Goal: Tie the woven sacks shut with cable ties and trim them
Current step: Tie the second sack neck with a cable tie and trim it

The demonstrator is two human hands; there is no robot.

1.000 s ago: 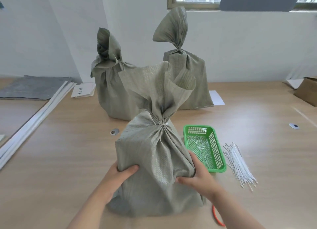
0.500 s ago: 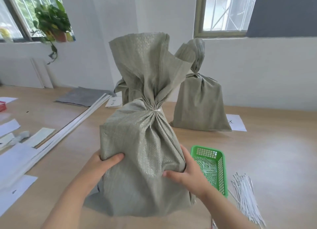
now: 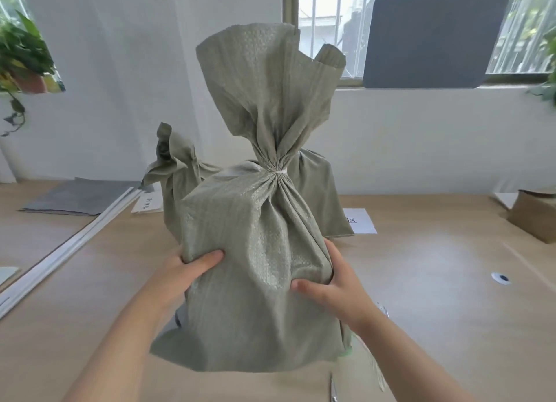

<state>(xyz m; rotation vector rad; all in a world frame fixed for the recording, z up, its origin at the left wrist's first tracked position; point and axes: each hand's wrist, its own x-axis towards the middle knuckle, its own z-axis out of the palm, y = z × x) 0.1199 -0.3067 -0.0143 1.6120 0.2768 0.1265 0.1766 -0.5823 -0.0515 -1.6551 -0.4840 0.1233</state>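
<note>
Since 1 second ago the near woven sack has risen off the table into the middle of the view. Its bottom corners now hang slack, and it hides nearly all of the green basket (only a sliver shows by its lower right corner). The left hand and right hand grip its 2 sides, thumbs pressed into the front cloth. A white cable tie cinches the neck with no tail showing from here, so this sack looks finished. It is probably being carried toward the left rear sack and right rear sack.
</note>
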